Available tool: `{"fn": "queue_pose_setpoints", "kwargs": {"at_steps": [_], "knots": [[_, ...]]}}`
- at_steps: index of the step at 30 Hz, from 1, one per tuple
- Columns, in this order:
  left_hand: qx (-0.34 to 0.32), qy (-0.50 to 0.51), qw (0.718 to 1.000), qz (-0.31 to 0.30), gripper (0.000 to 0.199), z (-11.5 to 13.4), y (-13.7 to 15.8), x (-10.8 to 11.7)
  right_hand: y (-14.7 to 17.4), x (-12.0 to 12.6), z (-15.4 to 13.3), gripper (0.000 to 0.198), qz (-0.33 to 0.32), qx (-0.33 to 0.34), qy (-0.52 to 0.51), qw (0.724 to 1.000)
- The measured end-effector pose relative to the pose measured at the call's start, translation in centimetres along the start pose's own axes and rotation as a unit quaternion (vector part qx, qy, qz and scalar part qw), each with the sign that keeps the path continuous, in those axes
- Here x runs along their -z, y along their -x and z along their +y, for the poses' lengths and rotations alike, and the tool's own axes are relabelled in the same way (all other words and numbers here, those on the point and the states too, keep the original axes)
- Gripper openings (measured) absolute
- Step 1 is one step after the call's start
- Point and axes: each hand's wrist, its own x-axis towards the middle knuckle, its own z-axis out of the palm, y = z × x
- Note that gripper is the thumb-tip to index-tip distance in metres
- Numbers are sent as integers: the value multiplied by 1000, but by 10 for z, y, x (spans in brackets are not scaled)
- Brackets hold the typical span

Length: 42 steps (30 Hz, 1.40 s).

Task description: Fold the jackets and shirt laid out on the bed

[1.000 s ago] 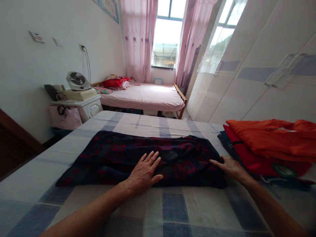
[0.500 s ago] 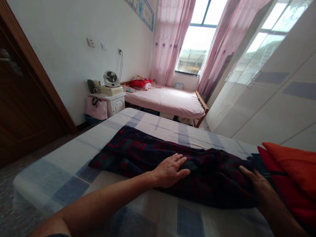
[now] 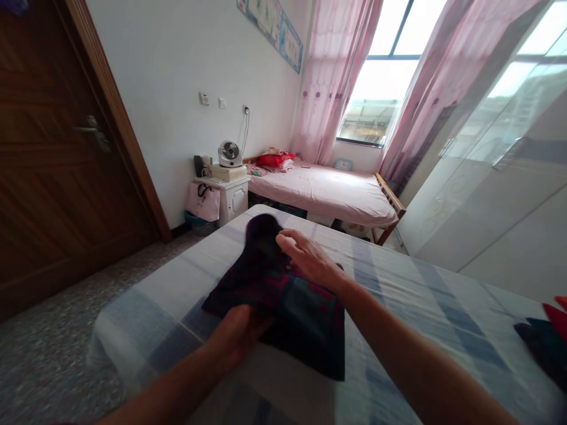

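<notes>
A dark navy garment with a red and green plaid pattern [image 3: 305, 313] lies folded into a short bundle on the bed. Its far end rises in a rounded, collar-like fold. My left hand [image 3: 239, 330] grips the near left side, with its fingers tucked out of sight beneath the cloth. Over the far part, my right hand [image 3: 305, 254] is closed on the edge of the collar-like fold, thumb and forefinger together.
The garment rests on a bed with a blue and white checked sheet [image 3: 398, 330]. Folded red and dark clothes [image 3: 547, 336] sit at the right edge. Beyond are a pink-covered bed [image 3: 328, 186], a white nightstand [image 3: 234, 198] with a fan [image 3: 230, 154], and a wardrobe [image 3: 478, 200].
The long flat garment is now doubled into a shorter bundle, its right part brought over to the left. My right hand has moved far left with it; my left hand has shifted left and nearer.
</notes>
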Motion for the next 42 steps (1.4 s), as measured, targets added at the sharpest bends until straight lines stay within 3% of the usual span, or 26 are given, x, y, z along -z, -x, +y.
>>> {"fn": "queue_pose_setpoints", "kwargs": {"at_steps": [2, 5, 7, 10, 14, 18, 20, 23, 26, 28, 31, 34, 38, 42], "knots": [[71, 90, 991, 76, 15, -3, 26, 30, -1, -1, 27, 36, 23, -8, 70, 997], [139, 143, 965, 172, 23, -12, 55, 57, 5, 16, 81, 44, 51, -115, 132, 983], [150, 157, 958, 187, 25, -14, 62, 60, 9, 29, 111, 56, 37, -173, 148, 973], [140, 180, 958, 173, 24, -10, 54, 49, 13, 38, 134, 64, -10, -204, 118, 972], [123, 189, 966, 126, 24, 1, 26, 26, 17, 33, 132, 55, -69, -222, 36, 972], [116, 154, 970, 151, 14, 17, -8, 5, 29, 34, 111, 41, -97, -229, -76, 966], [89, 134, 978, 129, 10, 31, -24, -7, 41, 45, 94, 36, -60, -229, -172, 956], [49, 106, 992, 52, 19, 57, -46, -24, 71, 71, 64, 34, 23, -220, -312, 924], [34, 50, 998, -14, 28, 66, -65, -35, 116, 87, 45, 38, 104, -224, -359, 900], [43, -7, 998, -37, 28, 55, -76, -38, 150, 83, 47, 40, 138, -246, -376, 882], [48, -118, 991, -32, 27, 23, -87, -36, 195, 61, 66, 39, 132, -294, -400, 858], [-11, -215, 977, 4, 40, -3, -91, -35, 220, 43, 88, 36, 128, -311, -438, 834], [-102, -303, 947, 42, 67, -17, -96, -36, 217, 46, 97, 28, 140, -328, -527, 771], [-151, -362, 919, 44, 76, -23, -100, -31, 193, 51, 97, 19, 115, -397, -597, 688]]}}
